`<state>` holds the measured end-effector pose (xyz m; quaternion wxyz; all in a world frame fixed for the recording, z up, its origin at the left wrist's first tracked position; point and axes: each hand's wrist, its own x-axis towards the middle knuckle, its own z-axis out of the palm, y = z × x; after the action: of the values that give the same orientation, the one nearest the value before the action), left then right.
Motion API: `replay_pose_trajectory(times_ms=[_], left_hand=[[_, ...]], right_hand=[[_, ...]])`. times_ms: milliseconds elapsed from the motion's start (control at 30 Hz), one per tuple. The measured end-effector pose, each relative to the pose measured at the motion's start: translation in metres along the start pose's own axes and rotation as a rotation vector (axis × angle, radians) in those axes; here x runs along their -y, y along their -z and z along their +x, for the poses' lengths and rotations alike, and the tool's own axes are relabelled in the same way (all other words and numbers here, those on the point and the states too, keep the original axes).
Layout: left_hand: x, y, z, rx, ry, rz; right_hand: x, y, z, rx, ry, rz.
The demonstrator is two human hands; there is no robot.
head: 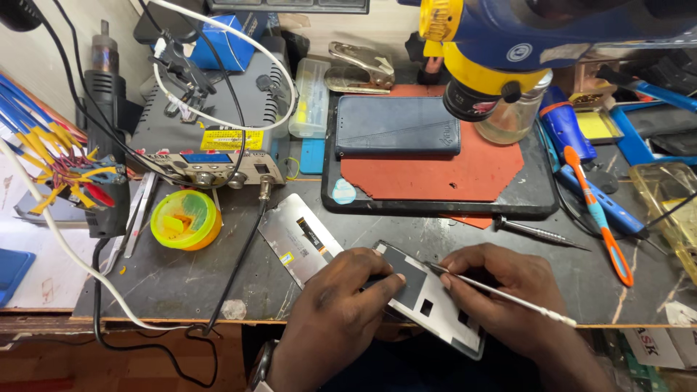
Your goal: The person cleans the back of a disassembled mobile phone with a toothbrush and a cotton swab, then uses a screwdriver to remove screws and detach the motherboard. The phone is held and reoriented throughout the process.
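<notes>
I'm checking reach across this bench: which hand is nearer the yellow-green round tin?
Left. The left hand rests on the phone panel, just right of and below the tin. The right hand, holding a thin tool, lies farther right.
</notes>
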<state>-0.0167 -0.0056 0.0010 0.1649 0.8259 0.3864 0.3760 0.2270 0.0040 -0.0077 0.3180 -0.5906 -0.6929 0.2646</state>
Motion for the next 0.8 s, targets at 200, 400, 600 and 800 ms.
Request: replay_pose_trajectory(times_ms=[200,400,600,800], left_hand=[[0.001,-0.006,-0.003,-0.053,-0.001,0.007],[0.005,-0.008,-0.004,-0.011,0.038,0.032],[0.007,-0.009,-0.006,0.011,0.024,0.025],[0.007,-0.006,-0.005,-0.02,0.033,-0.037]], right_hand=[[0.002,-0.002,-0.006,-0.032,0.079,0.005],[0.001,-0.005,0.0,-0.016,0.128,0.046],[0.012,-0.02,0.025,0.028,0.352,0.079],[0.016,0.0,0.01,0.017,0.253,-0.059]])
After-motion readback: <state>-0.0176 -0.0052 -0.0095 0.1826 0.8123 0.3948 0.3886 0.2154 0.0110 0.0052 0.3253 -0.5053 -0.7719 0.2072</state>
